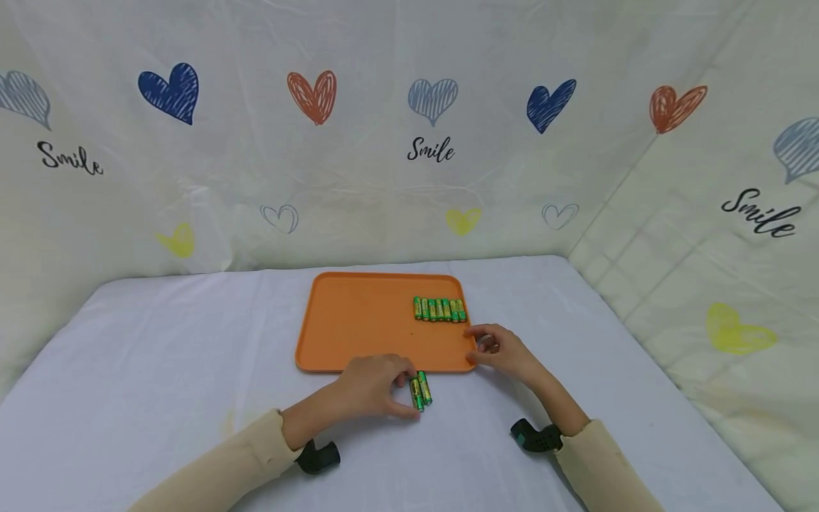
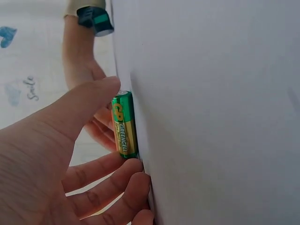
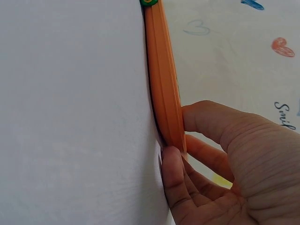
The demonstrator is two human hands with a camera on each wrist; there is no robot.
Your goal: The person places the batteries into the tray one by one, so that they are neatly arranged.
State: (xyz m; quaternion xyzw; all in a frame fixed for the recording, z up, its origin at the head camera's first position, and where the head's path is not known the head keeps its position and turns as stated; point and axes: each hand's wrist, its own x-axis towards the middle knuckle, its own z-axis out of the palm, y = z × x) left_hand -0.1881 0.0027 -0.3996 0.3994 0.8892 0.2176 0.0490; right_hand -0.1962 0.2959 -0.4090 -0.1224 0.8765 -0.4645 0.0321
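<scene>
Two green-and-gold AA batteries lie side by side on the white cloth, just in front of the orange tray. My left hand is curled around the left battery; thumb and a finger sit at its two ends. That battery shows GP Greencell lettering in the left wrist view. Beside it, the right battery is untouched as far as I see. My right hand holds the tray's near right corner, with thumb and fingers against the rim in the right wrist view.
A row of several matching batteries lies on the tray's right side. White cloth covers the table. A curtain printed with hearts and "Smile" hangs behind and at the right. Each wrist wears a dark camera.
</scene>
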